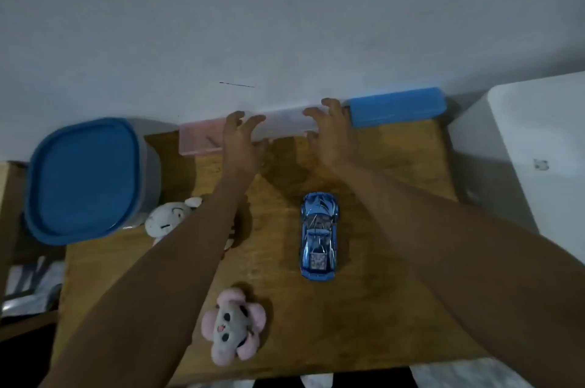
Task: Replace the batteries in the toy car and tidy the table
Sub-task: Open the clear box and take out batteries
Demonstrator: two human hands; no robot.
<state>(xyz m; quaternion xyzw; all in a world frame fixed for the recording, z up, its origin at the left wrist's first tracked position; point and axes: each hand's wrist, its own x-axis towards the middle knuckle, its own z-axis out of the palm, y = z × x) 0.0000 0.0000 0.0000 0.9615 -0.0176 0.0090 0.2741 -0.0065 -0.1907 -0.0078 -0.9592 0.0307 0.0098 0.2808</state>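
Note:
A shiny blue toy car (319, 235) stands on the wooden table (395, 261), nose pointing to the wall. Both my arms reach past it to the far edge. My left hand (242, 137) and my right hand (330, 131) rest with fingers curled on a long translucent pinkish box (196, 140) lying against the wall. Each hand grips one part of that box, the left near its middle, the right at its right end. No batteries are visible.
A blue flat case (399, 107) lies right of the translucent box. A tub with a blue lid (84, 178) stands at the left. A white plush (171, 218) and a pink-grey plush (232, 326) lie on the table. A white appliance (538, 150) stands right.

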